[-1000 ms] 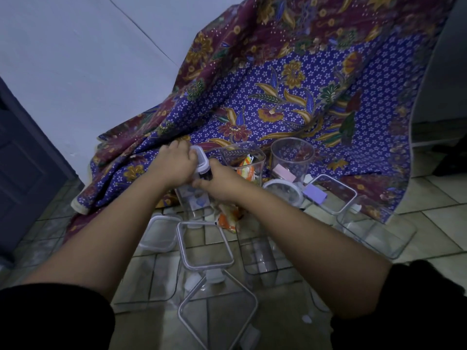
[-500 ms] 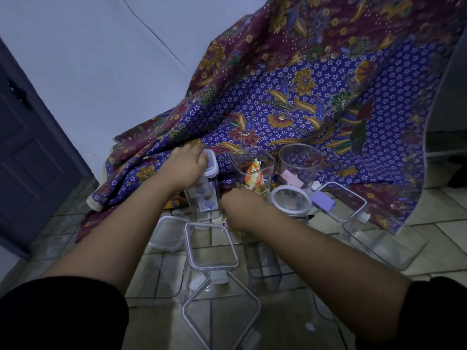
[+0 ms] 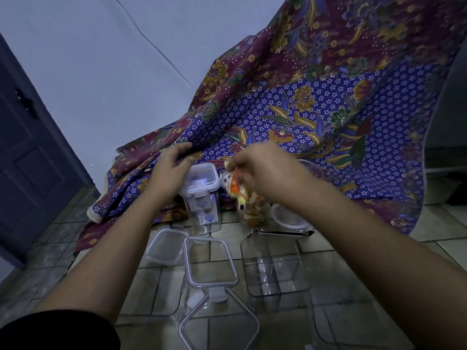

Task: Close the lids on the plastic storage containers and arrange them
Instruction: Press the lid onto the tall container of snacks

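- Nearest you, at 6 o'clock, nothing has shifted: the open clear tubs (image 3: 211, 263) sit on the tile floor (image 3: 353, 322) with no lids, so most of the closing is not yet done.
- Just beyond them, around 11 o'clock from those tubs, the tall tub (image 3: 203, 198) now stands on the floor with its lid (image 3: 201, 178) seated. A second ago both your hands were pressing on it; that one looks finished, and it stands at the edge of the cloth (image 3: 328, 109).
- Your left hand (image 3: 169, 173) has come off the lid. It now rests slack against the tub's 9 o'clock side, fingers spread out toward the cloth, gripping nothing.
- Your right hand (image 3: 262, 170) has moved on. Half a second ago it was low by the floor; now it is lifted at the tall tub's 3 o'clock, wrist bent down, fingers pinched on the orange-and-white packet (image 3: 236, 188).
- That packet is motion-blurred, so I cannot tell whether you are lifting it out of the tub below it or dropping it in; probably out.
- Behind your right wrist a round lid (image 3: 288, 218) lies near the cloth, mostly hidden.
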